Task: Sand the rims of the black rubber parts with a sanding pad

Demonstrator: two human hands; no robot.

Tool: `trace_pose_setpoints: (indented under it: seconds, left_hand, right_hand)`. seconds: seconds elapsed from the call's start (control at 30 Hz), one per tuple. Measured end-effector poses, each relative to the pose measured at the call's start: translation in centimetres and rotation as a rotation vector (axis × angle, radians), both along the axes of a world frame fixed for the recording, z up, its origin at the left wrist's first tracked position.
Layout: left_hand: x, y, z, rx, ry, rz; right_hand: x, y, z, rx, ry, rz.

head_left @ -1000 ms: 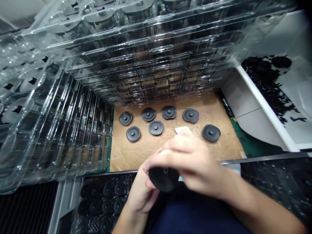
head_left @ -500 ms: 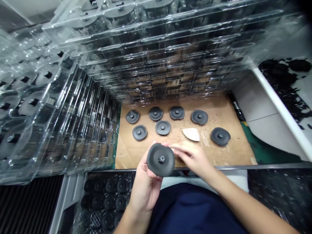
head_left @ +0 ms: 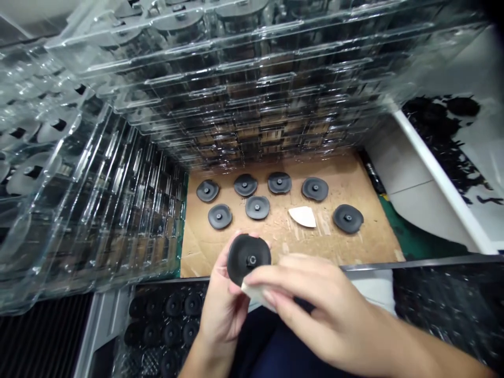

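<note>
My left hand [head_left: 223, 302] holds up a black dished disc [head_left: 241, 258] with a small raised hub in its middle. Between the fingers and thumb of my right hand [head_left: 318, 302] is a pale, thin piece like a pad or folded cloth [head_left: 255, 295], its tip against the disc's lower edge. The fingers partly cover this piece, so its exact kind is unclear. Beyond my hands, several similar black discs [head_left: 258, 208] lie on a cardboard sheet [head_left: 271, 241]. A white wedge-shaped piece [head_left: 303, 216] rests among them.
Stacked clear plastic trays [head_left: 252, 79] rise behind the cardboard, and more trays [head_left: 118, 184] stand at the left. A tray of black discs [head_left: 173, 331] sits lower left. On the right, a white panel edge [head_left: 441, 176] separates the cardboard from black scraps [head_left: 437, 126].
My right hand has come down and nearer, bringing the pale piece onto the disc's lower edge. My left hand still holds the disc, now slightly lower and left in view.
</note>
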State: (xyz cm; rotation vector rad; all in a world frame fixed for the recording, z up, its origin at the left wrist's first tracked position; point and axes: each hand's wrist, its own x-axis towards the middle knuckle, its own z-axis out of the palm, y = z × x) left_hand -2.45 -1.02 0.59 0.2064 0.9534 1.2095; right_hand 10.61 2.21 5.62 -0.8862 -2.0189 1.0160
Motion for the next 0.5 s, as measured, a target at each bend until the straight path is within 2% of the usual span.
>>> trace_pose_setpoints:
  seconds: [0.03, 0.13, 0.2, 0.27, 0.3, 0.4, 0.5]
  left_hand:
    - [0.0, 0.0, 0.0, -0.004, 0.007, -0.02]
    - [0.2, 0.0, 0.2, -0.002, -0.006, -0.086]
    - [0.1, 0.0, 0.5, 0.028, -0.058, -0.073]
    - [-0.2, 0.0, 0.5, 0.038, -0.121, -0.066]
    - [-0.4, 0.0, 0.4, 0.03, -0.147, -0.076]
    - [-0.6, -0.1, -0.1, -0.007, -0.171, -0.097]
    - [-0.5, -0.3, -0.2, -0.026, -0.143, -0.099]
  right_hand:
    - [-0.2, 0.2, -0.1, 0.021, -0.016, -0.033]
    - [-0.6, 0.6, -0.5, 0.215, -0.022, -0.179]
    - [-0.3, 0.3, -0.5, 0.248, -0.008, -0.112]
    - [0.7, -0.3, -0.3, 0.16, -0.036, 0.009]
    - [1.2, -0.7, -0.2, 0.107, -0.072, 0.018]
    - [2.4, -1.3, 0.0, 0.067, -0.237, -0.12]
    - [1.9, -0.6, 0.1, 0.27, -0.285, -0.214]
